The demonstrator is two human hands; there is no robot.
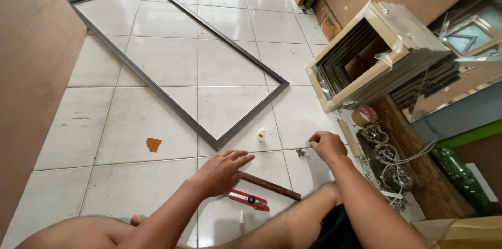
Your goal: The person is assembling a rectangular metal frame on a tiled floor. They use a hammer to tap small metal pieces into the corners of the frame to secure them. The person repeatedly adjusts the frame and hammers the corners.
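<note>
Down on the white tiled floor [157, 118], we sit with our legs stretched forward and both arms reaching out. Our left hand [219, 171] hovers flat with its fingers spread and loose, gripping nothing; it hangs just above a thin brown wooden strip [272, 187] and a red utility knife [250, 200] that lie side by side on the tiles between our knees. Our right hand [327, 146] is curled into a pinch, fingertips pressed together on a small dark metal piece [301, 151] that rests on the floor just to its left; we cannot tell exactly what kind of fitting it is.

Ahead of us a large grey rectangular frame [178, 108] lies flat on the tiles, its near corner pointing toward our left hand. A tiny white and red object [261, 133] sits just outside that corner, and an orange scrap [153, 144] lies further left. To the right, a stack of wooden picture frames [366, 55] leans on its side, partly wrapped in clear plastic, with a roll of tape [365, 115] below it. Beside our right forearm lie tangled white cords and metal hardware [389, 168], and a green bottle [460, 176] lies near the right edge. A brown board [31, 71] stands along the left.
</note>
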